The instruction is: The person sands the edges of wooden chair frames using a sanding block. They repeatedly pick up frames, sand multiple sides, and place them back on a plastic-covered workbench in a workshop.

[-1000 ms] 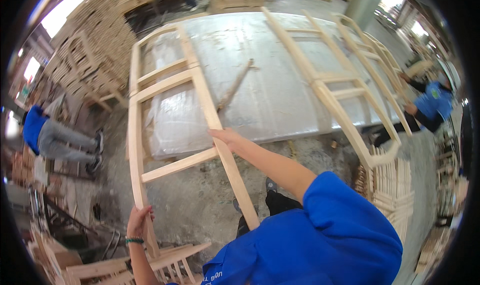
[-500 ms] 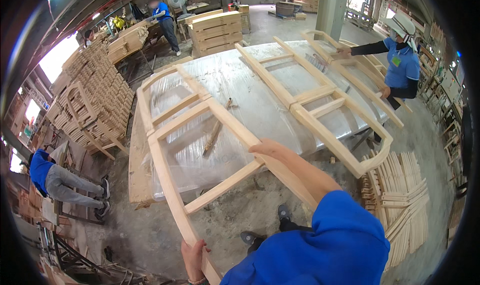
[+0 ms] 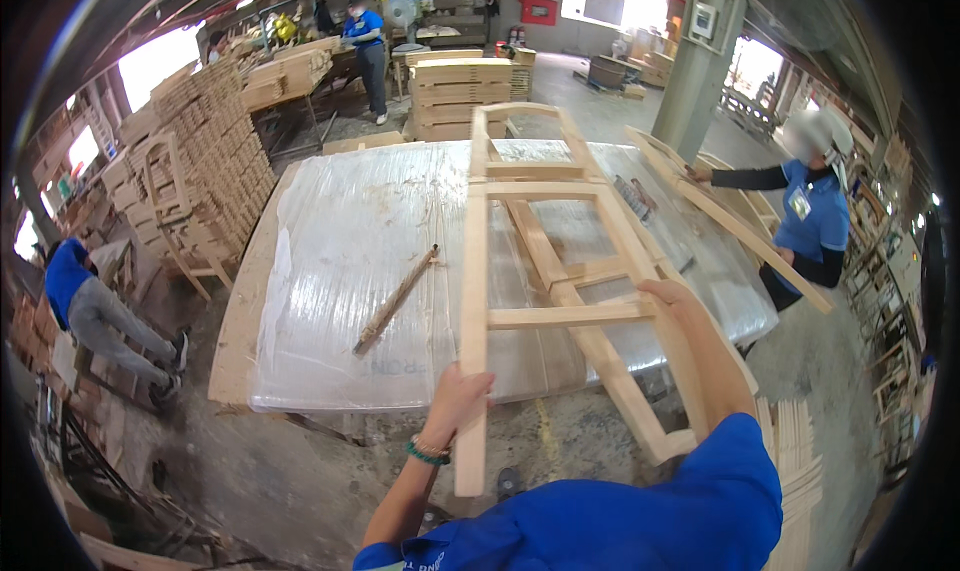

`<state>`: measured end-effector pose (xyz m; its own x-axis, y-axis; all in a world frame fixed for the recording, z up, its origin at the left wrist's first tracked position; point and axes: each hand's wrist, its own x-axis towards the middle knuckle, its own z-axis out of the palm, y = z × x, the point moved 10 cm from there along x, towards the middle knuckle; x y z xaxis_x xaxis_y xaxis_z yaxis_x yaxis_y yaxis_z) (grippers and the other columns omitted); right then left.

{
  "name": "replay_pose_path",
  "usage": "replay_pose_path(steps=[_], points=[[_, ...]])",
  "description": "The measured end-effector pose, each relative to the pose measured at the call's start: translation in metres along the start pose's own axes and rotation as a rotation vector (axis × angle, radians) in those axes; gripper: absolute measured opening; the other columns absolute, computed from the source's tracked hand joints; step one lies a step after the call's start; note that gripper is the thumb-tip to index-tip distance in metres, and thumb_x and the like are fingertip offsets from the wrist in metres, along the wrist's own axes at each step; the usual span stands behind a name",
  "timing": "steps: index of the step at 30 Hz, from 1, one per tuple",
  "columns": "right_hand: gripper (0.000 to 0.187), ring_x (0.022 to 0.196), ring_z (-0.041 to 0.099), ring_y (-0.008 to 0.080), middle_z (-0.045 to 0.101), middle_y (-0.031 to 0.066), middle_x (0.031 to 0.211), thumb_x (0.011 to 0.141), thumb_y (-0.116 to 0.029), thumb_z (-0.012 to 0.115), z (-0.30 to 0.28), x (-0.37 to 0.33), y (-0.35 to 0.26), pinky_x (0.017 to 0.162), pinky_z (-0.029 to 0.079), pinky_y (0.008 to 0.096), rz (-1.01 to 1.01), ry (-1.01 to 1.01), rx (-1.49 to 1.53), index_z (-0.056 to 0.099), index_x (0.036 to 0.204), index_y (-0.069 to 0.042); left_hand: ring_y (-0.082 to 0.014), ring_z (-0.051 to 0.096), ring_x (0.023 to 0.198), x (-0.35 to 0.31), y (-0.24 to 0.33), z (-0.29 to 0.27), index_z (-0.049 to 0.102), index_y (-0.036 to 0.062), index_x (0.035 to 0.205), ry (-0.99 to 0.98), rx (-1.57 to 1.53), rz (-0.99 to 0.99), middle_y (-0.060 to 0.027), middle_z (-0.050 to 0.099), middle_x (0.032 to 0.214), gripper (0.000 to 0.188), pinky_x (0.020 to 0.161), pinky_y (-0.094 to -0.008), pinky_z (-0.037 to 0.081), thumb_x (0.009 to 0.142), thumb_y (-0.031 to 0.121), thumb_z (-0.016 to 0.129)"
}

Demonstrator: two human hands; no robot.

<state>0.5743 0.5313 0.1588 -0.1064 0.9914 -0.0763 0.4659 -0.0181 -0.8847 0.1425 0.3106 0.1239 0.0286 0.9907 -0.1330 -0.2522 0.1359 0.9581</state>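
My left hand (image 3: 458, 403) is closed round the long left rail of a pale wooden chair frame (image 3: 474, 271). My right hand (image 3: 682, 309) grips its other rail near the lower crossbar. The frame's arched end points away from me over a plastic-covered work table (image 3: 330, 231). Beneath it, partly hidden, a second wooden frame (image 3: 612, 376) lies slantwise on the table's right part. A thin rough stick (image 3: 400, 299) rests on the plastic, left of the held frame.
Across the table's right end, a co-worker (image 3: 810, 206) in a white hat holds another wooden frame (image 3: 740, 226). Stacked wooden parts (image 3: 205, 151) rise at the left, more planks (image 3: 460, 96) behind the table. A pillar (image 3: 697, 71) stands at the back right. Another person (image 3: 105, 311) bends at far left.
Both my hands have carried the frame from the table's left side to the right, over the second frame. The co-worker's frame is now tilted up. My view has shifted too.
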Motion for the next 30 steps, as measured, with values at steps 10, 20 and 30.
replay_pose_path(steps=[10, 20, 30], points=[[0.056, 0.111, 0.057, 0.0235, 0.059, 0.0107, 0.122, 0.091, -0.035, 0.056, -0.067, 0.142, -0.049, 0.088, 0.048, 0.0367, 0.066, 0.131, -0.053, 0.044, 0.141, -0.013, -0.0315, 0.067, 0.084, 0.033, -0.021, 0.182, 0.06, -0.0016, 0.113, -0.405, 0.674, -0.027, -0.0148, 0.069, 0.089, 0.057, 0.082, -0.0393, 0.052, 0.091, 0.05, 0.051], [0.048, 0.105, 0.059, 0.0186, 0.06, 0.0119, 0.12, 0.094, -0.034, 0.058, 0.299, 0.025, -0.272, 0.088, 0.047, 0.0305, -0.346, -0.634, -0.038, 0.052, 0.135, -0.009, -0.0217, 0.064, 0.09, -0.12, 0.141, 0.038, 0.069, 0.0042, 0.101, -0.207, 0.268, 0.601, -0.0114, 0.069, 0.097, 0.031, 0.08, -0.0335, 0.048, 0.096, 0.03, 0.051], [0.039, 0.09, 0.063, 0.015, 0.066, 0.0107, 0.105, 0.096, -0.022, 0.054, 0.653, -0.339, -0.38, 0.078, 0.051, 0.0264, -0.525, -1.317, -0.084, 0.055, 0.129, -0.002, -0.0315, 0.054, 0.116, -0.62, 0.276, -0.038, 0.067, 0.0084, 0.104, 0.829, 0.574, 1.949, -0.0179, 0.058, 0.122, 0.029, 0.098, -0.0407, 0.041, 0.096, 0.03, 0.05]])
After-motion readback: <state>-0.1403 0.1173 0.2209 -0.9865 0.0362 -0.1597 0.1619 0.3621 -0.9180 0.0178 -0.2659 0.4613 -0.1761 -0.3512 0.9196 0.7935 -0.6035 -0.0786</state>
